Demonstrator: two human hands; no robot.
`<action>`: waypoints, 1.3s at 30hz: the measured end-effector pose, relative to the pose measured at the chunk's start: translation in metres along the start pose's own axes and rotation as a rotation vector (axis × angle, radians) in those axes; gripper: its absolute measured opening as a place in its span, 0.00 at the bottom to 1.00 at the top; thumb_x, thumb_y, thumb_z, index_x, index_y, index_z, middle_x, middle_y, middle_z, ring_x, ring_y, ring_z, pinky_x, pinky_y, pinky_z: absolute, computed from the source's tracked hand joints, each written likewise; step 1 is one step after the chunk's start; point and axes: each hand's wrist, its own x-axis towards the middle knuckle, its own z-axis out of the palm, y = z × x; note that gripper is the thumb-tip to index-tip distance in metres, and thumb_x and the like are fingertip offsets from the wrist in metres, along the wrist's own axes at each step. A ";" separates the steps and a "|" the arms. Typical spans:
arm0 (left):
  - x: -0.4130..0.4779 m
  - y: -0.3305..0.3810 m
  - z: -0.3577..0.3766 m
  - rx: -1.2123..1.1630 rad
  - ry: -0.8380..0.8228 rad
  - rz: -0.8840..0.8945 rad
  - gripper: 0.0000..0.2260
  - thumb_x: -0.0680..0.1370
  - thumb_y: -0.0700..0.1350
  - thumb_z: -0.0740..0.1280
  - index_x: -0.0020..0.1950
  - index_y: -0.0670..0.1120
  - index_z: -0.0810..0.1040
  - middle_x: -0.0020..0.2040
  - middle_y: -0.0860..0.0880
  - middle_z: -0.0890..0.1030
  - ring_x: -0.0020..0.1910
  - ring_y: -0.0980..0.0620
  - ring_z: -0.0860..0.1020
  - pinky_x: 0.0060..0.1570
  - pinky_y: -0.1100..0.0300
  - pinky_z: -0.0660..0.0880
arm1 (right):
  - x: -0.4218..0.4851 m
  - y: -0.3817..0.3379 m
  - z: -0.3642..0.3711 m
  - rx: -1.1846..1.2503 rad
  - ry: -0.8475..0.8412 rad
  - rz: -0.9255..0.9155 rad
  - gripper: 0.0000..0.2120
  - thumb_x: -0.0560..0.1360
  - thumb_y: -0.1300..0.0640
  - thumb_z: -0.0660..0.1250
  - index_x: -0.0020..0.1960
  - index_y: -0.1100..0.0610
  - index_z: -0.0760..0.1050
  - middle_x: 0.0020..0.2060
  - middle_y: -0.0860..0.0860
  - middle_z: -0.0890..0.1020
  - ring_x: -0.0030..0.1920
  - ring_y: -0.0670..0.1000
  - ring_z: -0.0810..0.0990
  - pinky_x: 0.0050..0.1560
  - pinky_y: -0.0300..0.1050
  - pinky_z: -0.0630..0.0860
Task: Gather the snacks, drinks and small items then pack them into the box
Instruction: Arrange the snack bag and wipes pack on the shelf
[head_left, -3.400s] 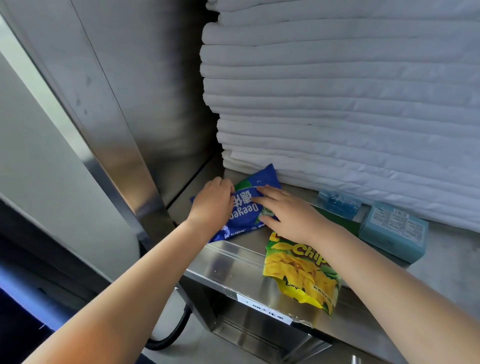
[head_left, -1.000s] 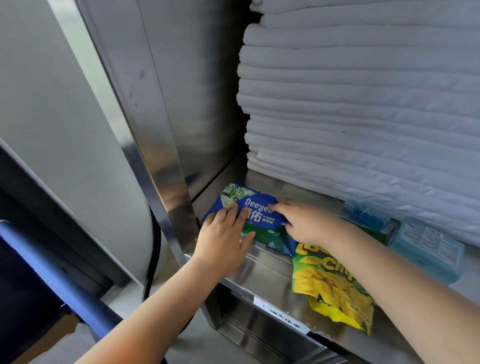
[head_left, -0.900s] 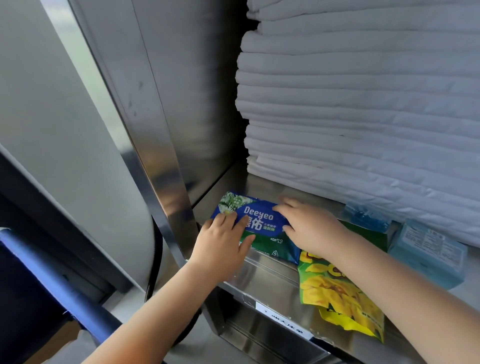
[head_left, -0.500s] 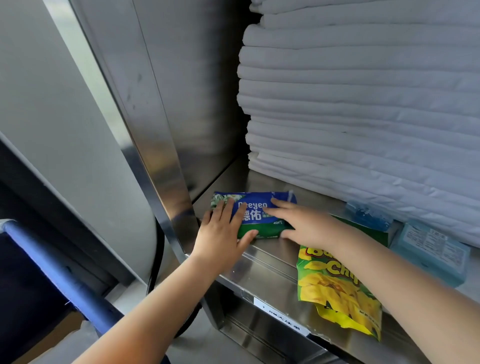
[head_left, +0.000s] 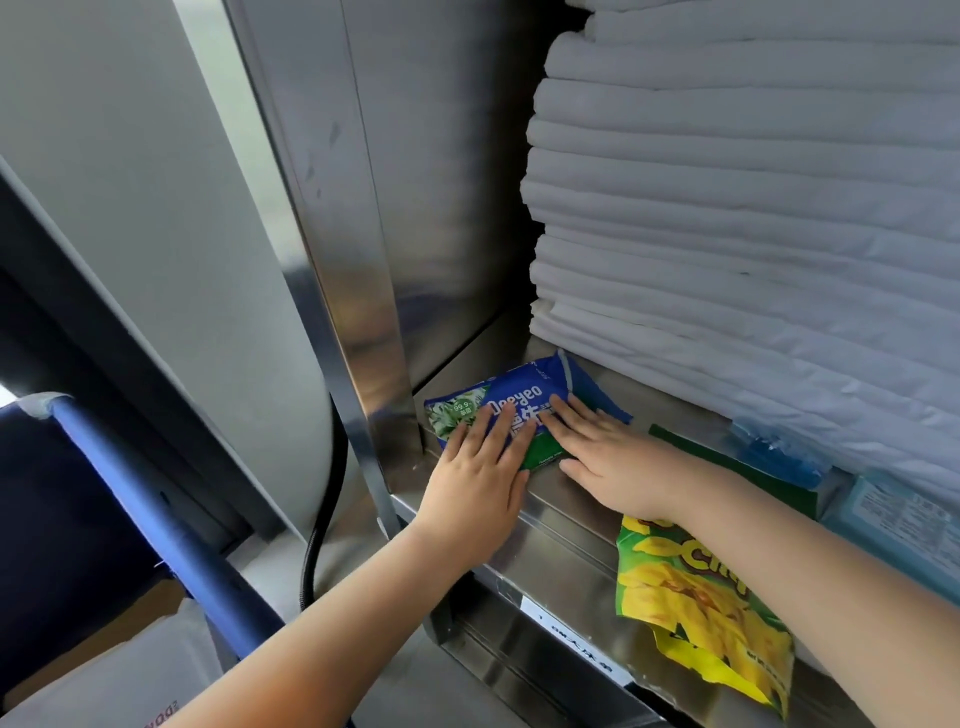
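Blue-and-green soft plastic pack (head_left: 519, 397) lies flat in steel shelf (head_left: 665, 400) corner, pressed under left hand (head_left: 478, 478) and right hand (head_left: 608, 457), fingers straight, nothing pinched. Ungripped, it may be slid off; overhanging yellow-green foil chips bag (head_left: 691, 603) may be knocked down.

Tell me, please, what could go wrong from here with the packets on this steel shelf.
The left hand and right hand lie flat on the blue-and-green plastic wipes packet, gripping nothing, so it may slip when drawn out. The yellow-green chip bag overhangs the front of the steel shelf beneath the right forearm, which might knock it off.
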 end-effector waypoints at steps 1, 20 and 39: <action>0.000 0.003 0.001 -0.009 0.014 -0.040 0.24 0.82 0.52 0.49 0.78 0.50 0.49 0.78 0.46 0.51 0.76 0.45 0.46 0.73 0.51 0.40 | 0.005 0.002 -0.001 -0.016 0.013 -0.022 0.28 0.82 0.46 0.45 0.77 0.51 0.39 0.77 0.48 0.39 0.75 0.46 0.36 0.75 0.47 0.41; 0.044 -0.026 0.005 -0.066 0.043 -0.234 0.24 0.81 0.58 0.48 0.76 0.52 0.57 0.76 0.47 0.57 0.75 0.46 0.52 0.72 0.49 0.46 | 0.075 0.007 -0.018 0.145 0.093 -0.039 0.27 0.83 0.50 0.50 0.78 0.54 0.45 0.77 0.50 0.46 0.76 0.48 0.44 0.73 0.41 0.45; 0.047 0.007 -0.013 -0.012 -0.060 -0.163 0.23 0.82 0.52 0.48 0.77 0.47 0.53 0.77 0.45 0.53 0.76 0.46 0.49 0.73 0.48 0.47 | -0.122 0.019 -0.008 0.339 0.191 0.246 0.25 0.75 0.36 0.51 0.72 0.34 0.56 0.70 0.30 0.53 0.71 0.34 0.53 0.71 0.41 0.54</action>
